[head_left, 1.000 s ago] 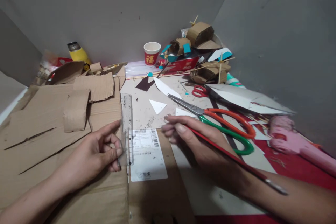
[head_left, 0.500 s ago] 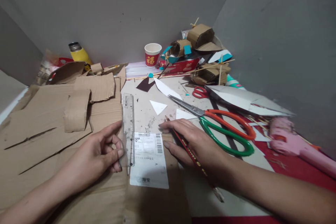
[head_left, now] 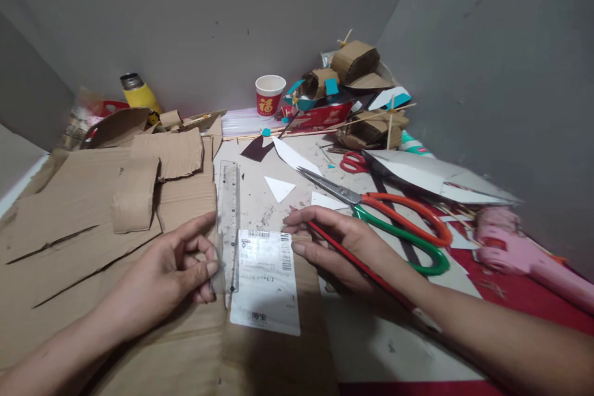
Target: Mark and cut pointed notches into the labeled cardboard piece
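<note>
My left hand [head_left: 185, 266] is closed, thumb and fingertips pinching the clear edge of a transparent plastic ruler [head_left: 228, 223]. The ruler lies upright in view, along the left side of a white shipping label [head_left: 266, 284] on a piece of brown cardboard [head_left: 278, 365]. A red pencil [head_left: 357, 266] rests in my right hand [head_left: 338, 238], slanting back over the forearm. The fingertips of that hand are at the label's upper right corner and the cardboard's top edge. Just beyond it lie large scissors [head_left: 362, 198] with one orange and one green handle.
Cut cardboard pieces [head_left: 74, 198] cover the left side. Along the back stand a yellow bottle [head_left: 142, 96], a paper cup [head_left: 270, 99] and cardboard models [head_left: 355, 65]. Small red-handled scissors [head_left: 353, 163], white paper scraps [head_left: 279, 188] and a pink glue gun [head_left: 505, 244] lie further right.
The pencil has swung in my right hand, its back end rising to the right over the forearm. The label and cardboard have shifted slightly; my left hand stays almost still.
</note>
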Demonstrator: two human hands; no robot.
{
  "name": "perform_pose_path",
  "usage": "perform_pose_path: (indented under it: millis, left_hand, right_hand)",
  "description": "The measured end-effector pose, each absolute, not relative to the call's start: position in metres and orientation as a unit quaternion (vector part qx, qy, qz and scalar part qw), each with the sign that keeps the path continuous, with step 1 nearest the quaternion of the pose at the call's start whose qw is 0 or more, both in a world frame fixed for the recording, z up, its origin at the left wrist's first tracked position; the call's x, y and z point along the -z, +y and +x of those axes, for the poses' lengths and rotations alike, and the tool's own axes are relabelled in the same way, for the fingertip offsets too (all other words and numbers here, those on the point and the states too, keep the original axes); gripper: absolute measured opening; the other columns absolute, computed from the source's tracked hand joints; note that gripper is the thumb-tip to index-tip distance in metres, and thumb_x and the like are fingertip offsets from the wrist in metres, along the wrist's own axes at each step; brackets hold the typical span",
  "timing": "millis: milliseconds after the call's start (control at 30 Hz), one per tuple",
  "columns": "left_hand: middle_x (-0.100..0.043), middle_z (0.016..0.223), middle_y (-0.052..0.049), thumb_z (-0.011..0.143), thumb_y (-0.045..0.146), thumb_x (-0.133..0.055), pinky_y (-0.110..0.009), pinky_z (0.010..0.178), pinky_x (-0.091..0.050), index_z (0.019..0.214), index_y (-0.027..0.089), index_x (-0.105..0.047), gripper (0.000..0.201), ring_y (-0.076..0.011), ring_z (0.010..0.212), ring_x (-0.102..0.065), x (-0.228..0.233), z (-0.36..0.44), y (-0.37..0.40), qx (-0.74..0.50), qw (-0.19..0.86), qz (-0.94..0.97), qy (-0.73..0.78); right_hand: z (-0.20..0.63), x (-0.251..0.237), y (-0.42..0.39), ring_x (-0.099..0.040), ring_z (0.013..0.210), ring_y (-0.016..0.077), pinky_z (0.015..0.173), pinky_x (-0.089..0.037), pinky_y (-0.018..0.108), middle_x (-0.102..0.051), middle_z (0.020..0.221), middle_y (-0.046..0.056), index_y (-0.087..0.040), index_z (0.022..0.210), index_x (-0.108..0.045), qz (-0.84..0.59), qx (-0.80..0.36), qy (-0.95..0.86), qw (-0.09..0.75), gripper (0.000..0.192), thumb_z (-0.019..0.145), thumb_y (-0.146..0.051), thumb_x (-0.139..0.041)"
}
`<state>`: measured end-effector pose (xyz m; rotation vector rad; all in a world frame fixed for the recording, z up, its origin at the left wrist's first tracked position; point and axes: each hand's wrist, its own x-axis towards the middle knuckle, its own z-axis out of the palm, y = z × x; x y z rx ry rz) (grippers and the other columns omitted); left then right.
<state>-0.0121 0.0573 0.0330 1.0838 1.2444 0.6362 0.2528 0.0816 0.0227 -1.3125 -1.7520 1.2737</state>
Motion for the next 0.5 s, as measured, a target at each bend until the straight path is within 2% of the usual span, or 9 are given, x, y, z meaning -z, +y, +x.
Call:
perform_pose_path:
  millis: [200, 500]
  left_hand:
    - [-0.057, 0.088, 0.002, 0.081, 0.034, -0.075, -0.027, 0.055, -0.049, 0.145, 0.021, -0.041, 0.074, -0.0101, 0.056, -0.06, -0.0319, -0.0108, 0.0589, -0.283, 0.627, 0.477, 0.547]
    - [-0.059, 0.086, 0.002, 0.08, 0.031, -0.077, -0.026, 0.053, -0.049, 0.142, 0.023, -0.046, 0.07, -0.0097, 0.056, -0.06, -0.0317, -0.0118, 0.0583, -0.302, 0.639, 0.455, 0.542]
  right_hand:
    - [0.253, -0.0173, 0.0824, -0.068, 0.08, 0.021, 0.074, -0.054, 0.031, -0.073, 0.087, 0.005, -0.022, 0.094, -0.063, -0.477, -0.425, -0.704, 0.312, 0.011, 0.084, -0.025, -0.058]
    - [0.2531, -0.0184, 0.082, -0.069, 0.08, 0.0211, 0.073, -0.055, 0.031, -0.073, 0.087, 0.005, -0.023, 0.095, -0.063, -0.472, -0.414, -0.713, 0.311, 0.011, 0.087, -0.025, -0.056]
